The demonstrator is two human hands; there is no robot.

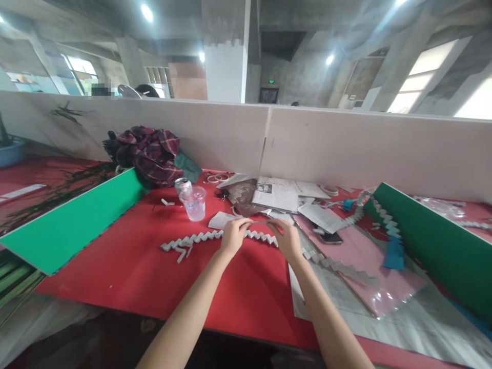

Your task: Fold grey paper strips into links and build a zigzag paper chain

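The left hand [232, 237] and the right hand [289, 241] each pinch closed one end of a thin paper strip [260, 222]. They hold it just above the zigzag paper chain [196, 239], which lies across the middle of the red table [126, 266], near a plastic cup [194, 203].

bright ceiling lamps and window glare, hazy streaks above, wide-angle bending at edges.

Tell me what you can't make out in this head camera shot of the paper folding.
Head view only.
Ends of the paper strip: covered by the left hand and right hand.
Print on the newspaper: too small.
The phone: partly under a paper sheet.
Label of the can: behind the plastic cup, blurred.
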